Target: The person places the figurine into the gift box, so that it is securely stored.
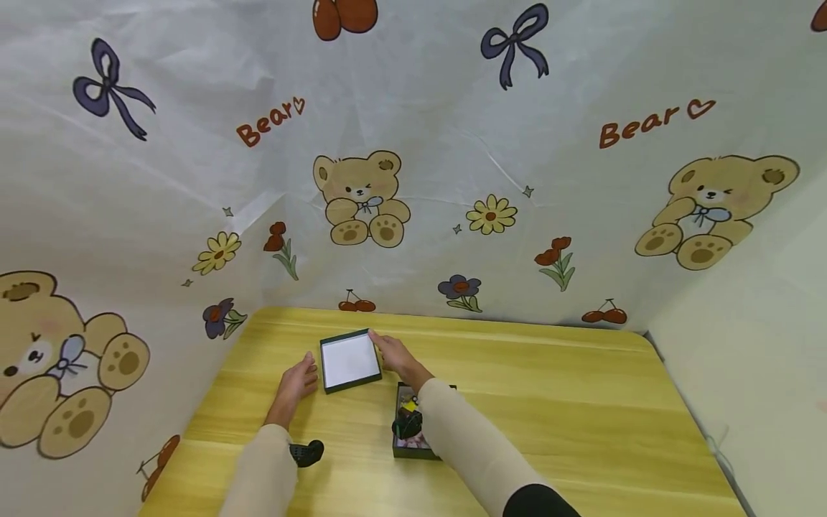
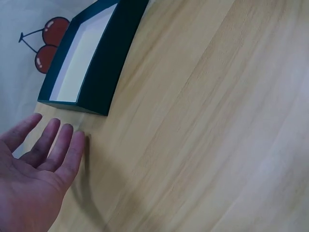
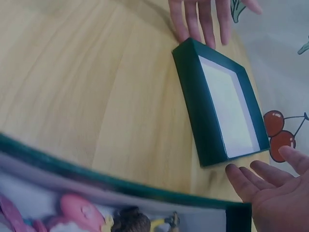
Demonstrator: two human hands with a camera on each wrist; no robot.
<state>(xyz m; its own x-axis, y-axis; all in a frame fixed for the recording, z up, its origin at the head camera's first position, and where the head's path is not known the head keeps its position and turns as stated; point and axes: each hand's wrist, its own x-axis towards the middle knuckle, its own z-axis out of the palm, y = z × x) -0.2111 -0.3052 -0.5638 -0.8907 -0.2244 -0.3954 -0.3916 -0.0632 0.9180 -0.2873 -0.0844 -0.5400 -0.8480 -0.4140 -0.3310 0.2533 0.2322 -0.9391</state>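
Left hand [image 1: 296, 380] flat, fingers straight, holding nothing, just beside near-left edge of dark green square cardboard lid with white inside [image 1: 349, 360]. Right hand [image 1: 399, 357] also relaxed, fingertips at lid's right edge; contact hard to confirm.

Risk: lid lies upturned on yellow wooden table [image 1: 549, 402], so uneven push from either side could skew it toward far edge.

Right wrist view alone shows open green box [image 3: 145, 208] holding small colourful trinkets; head view mostly hides it behind sleeve.

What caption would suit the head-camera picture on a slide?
Two open hands, left hand and right hand, flank an upturned green box lid on a wooden table.
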